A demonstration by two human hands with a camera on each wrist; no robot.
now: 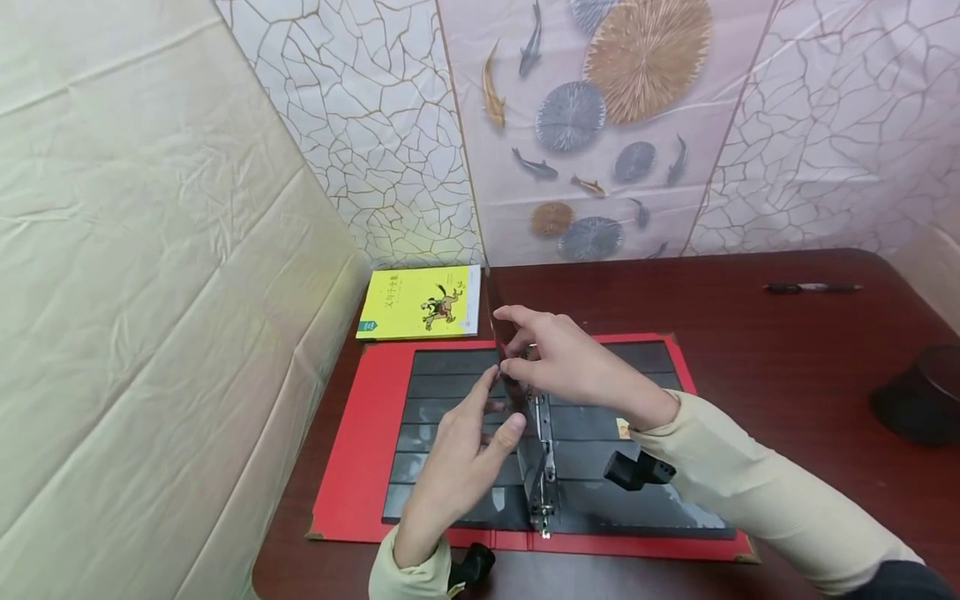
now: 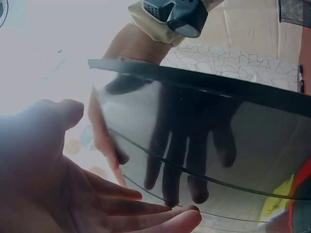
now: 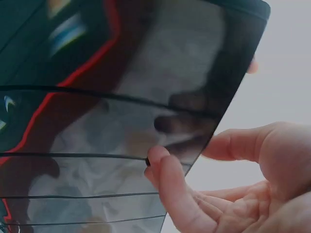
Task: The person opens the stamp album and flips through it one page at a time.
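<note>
Black page [image 2: 262,145] upright now: right hand [image 1: 570,356] pinches its edge, left hand [image 1: 459,454] (fingers extended, gripping nothing) just beside.

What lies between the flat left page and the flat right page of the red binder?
The head view shows the metal ring mechanism between the left page and the right page, plus a raised black page.

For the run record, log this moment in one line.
right hand: holds black page by edge | left hand: beside page, contact unclear | red album: open | yellow book: beyond album
</note>
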